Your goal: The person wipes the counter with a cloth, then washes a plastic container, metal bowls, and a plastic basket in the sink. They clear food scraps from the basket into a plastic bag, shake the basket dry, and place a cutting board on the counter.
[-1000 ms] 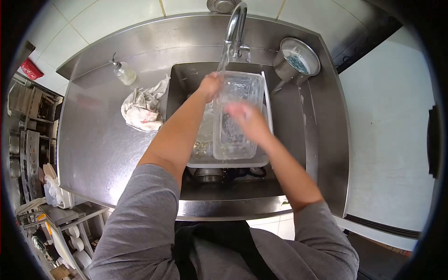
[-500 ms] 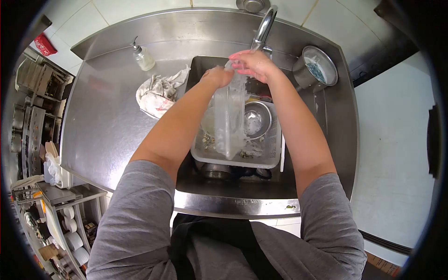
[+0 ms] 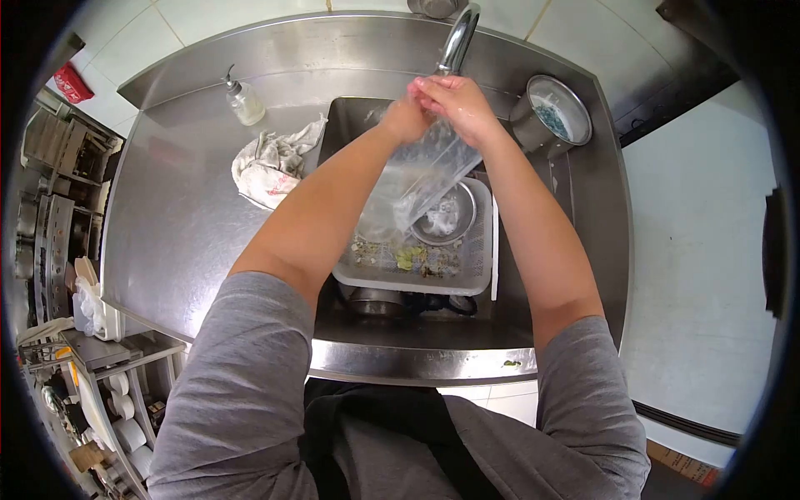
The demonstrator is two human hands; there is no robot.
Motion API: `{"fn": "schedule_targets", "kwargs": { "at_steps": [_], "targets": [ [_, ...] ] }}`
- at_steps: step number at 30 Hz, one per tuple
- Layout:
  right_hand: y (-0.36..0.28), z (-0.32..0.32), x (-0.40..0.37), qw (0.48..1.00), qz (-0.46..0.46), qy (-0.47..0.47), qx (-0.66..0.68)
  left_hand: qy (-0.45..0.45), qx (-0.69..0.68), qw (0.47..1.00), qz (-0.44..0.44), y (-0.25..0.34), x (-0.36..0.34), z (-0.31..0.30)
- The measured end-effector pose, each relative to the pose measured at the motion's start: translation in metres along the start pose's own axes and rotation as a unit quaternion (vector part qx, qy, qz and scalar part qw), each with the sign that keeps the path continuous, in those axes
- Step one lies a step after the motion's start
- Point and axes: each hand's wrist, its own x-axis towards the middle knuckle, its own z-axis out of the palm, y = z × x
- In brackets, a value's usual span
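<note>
Counter: the steel counter (image 3: 183, 225) is filling the middle of the frame, side to side.
Sink: the deep sink (image 3: 412, 329) is taking up the centre.
Basket: a pale basket (image 3: 412, 283) is sitting in the sink, low centre.
Clear container: the wet plastic container (image 3: 427, 177) is hanging tilted above the basket, just above centre.
Cloth: a crumpled cloth (image 3: 268, 169) is lying left of the sink.
Pot: a metal pot (image 3: 529, 125) is standing at upper right.
Left hand: the left hand (image 3: 407, 119), blurred, is gripping the container's upper end.
Right hand: the right hand (image 3: 457, 102) is bending its fingers half closed against the left; whether it is gripping the container, I cannot tell.
Bowl: a metal bowl (image 3: 469, 218) is holding foam inside the basket.
Tap: the tap (image 3: 459, 42) is curving above the hands, at top centre.
Bottle: a pump bottle (image 3: 246, 104) is standing at upper left.
</note>
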Motion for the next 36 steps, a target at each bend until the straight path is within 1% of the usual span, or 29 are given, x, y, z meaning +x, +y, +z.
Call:
{"fn": "schedule_targets", "kwargs": {
  "at_steps": [2,3,4,5,6,8,9,10,11,12,14,15,17,18,19,20,21,23,24,26,27,28,29,30,31,32,33,34,36],
  "targets": [
    [-0.002,-0.001,0.0,1.0,-0.012,-0.01,0.019,0.036,-0.167,0.985,0.0,0.001,0.001,0.002],
    [-0.005,-0.002,0.002,0.999,-0.011,0.015,0.032,0.037,-0.168,0.985,-0.001,-0.002,0.002,0.003],
    [-0.009,-0.003,0.005,0.998,-0.01,0.039,0.046,0.041,-0.203,0.978,0.036,-0.007,0.005,0.003],
    [-0.014,-0.004,0.006,0.998,-0.01,0.038,0.046,0.045,-0.236,0.968,0.072,-0.01,0.005,0.002],
    [-0.019,-0.004,0.008,0.999,-0.003,0.046,0.024,0.045,-0.235,0.968,0.071,-0.013,0.004,0.002],
    [-0.027,-0.005,0.011,0.999,0.003,0.053,0.004,0.085,-0.361,0.922,0.116,-0.017,0.001,0.0],
    [-0.03,-0.004,0.013,1.0,0.015,0.026,-0.004,0.085,-0.36,0.922,0.116,-0.017,-0.002,-0.001],
    [-0.032,-0.003,0.014,1.0,0.028,-0.001,-0.012,0.127,-0.354,0.916,0.136,-0.018,-0.005,-0.002],
    [-0.032,-0.001,0.016,1.0,0.027,-0.003,-0.012,0.17,-0.348,0.909,0.156,-0.018,-0.008,-0.003],
    [-0.031,0.0,0.017,0.999,0.027,0.005,-0.018,0.173,-0.347,0.909,0.154,-0.018,-0.011,-0.005],
    [-0.029,0.004,0.02,0.999,0.028,0.008,-0.025,0.095,-0.449,0.878,0.137,-0.018,-0.016,-0.008],
    [-0.027,0.006,0.021,0.999,0.022,0.013,-0.033,0.099,-0.448,0.878,0.134,-0.018,-0.021,-0.011],
    [-0.028,0.007,0.022,0.999,0.017,0.013,-0.041,0.131,-0.478,0.863,0.098,-0.018,-0.034,-0.015],
    [-0.032,0.004,0.022,0.985,0.01,0.018,-0.17,0.134,-0.478,0.863,0.095,-0.02,-0.043,-0.018],
    [-0.037,0.0,0.02,0.955,0.002,0.023,-0.297,0.16,-0.45,0.875,0.076,-0.024,-0.053,-0.022],
    [-0.037,-0.006,0.019,0.954,0.0,0.021,-0.298,0.185,-0.422,0.886,0.058,-0.028,-0.062,-0.026],
    [-0.036,-0.014,0.017,0.934,-0.016,-0.024,-0.356,0.188,-0.422,0.885,0.057,-0.036,-0.067,-0.023],
    [-0.033,-0.023,0.009,0.887,-0.073,-0.12,-0.439,0.254,-0.53,0.809,-0.013,-0.052,-0.081,-0.016],
    [-0.029,-0.02,0.006,0.887,-0.072,-0.121,-0.439,0.255,-0.53,0.809,-0.014,-0.057,-0.092,-0.018],
    [-0.013,-0.008,0.005,0.891,-0.061,-0.121,-0.433,0.273,-0.593,0.755,-0.065,-0.063,-0.115,-0.021],
    [0.003,-0.002,0.009,0.919,-0.105,-0.11,-0.364,0.272,-0.591,0.757,-0.064,-0.062,-0.124,-0.018],
    [0.014,-0.001,0.017,0.92,-0.107,-0.108,-0.361,0.283,-0.592,0.751,-0.069,-0.061,-0.133,-0.015],
    [0.018,0.005,0.021,0.938,-0.085,-0.098,-0.321,0.295,-0.594,0.744,-0.076,-0.061,-0.141,-0.013],
    [0.019,0.012,0.022,0.953,-0.063,-0.089,-0.281,0.296,-0.592,0.746,-0.077,-0.055,-0.148,-0.018],
    [0.017,0.015,0.021,0.936,-0.107,-0.064,-0.329,0.28,-0.522,0.8,-0.089,-0.048,-0.152,-0.023],
    [0.023,0.015,0.023,0.937,-0.107,-0.066,-0.326,0.262,-0.449,0.848,-0.099,-0.04,-0.155,-0.032],
    [0.028,0.012,0.027,0.94,-0.114,-0.048,-0.319,0.219,-0.409,0.878,-0.118,-0.035,-0.155,-0.041],
    [0.033,0.009,0.03,0.942,-0.12,-0.031,-0.312,0.22,-0.408,0.878,-0.118,-0.033,-0.152,-0.049],
    [0.027,0.009,0.023,0.941,-0.136,-0.035,-0.309,0.115,-0.384,0.903,-0.153,-0.036,-0.133,-0.061]
  ]
}}
